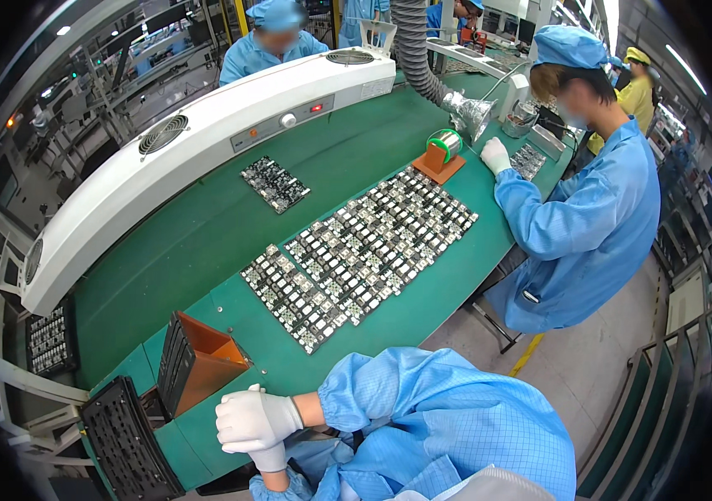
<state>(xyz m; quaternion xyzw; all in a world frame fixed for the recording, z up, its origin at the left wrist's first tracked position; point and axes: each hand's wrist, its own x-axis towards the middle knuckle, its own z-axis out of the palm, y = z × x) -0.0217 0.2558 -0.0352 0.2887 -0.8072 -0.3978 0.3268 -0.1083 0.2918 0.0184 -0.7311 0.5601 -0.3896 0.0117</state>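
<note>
Circuit boards (356, 255), laid out in long rows on the green tabletop (197, 242), sat well ahead of our hands and somewhat to their right, apart from both. We kept our two white-gloved hands clasped together at the near edge of the tabletop: the right hand (254, 420) lay over the left hand (269, 457), with the fingers folded in. Neither grip held anything that we could see; each was closed only on the other hand.

Nearest to our hands stood an orange angled holder (206, 359) with a dark stack of trays (174, 361) leaning in it, just beyond our knuckles and to the left. A black slotted tray (126, 438) lay further left at the tabletop's corner. One separate dark board panel (275, 184) lay farther up the tabletop, beside a long white fan unit (197, 142).

On the right, a co-worker in a blue smock (590, 217) bent over the far end, a gloved hand (495, 154) near a solder spool on an orange stand (441, 154).
</note>
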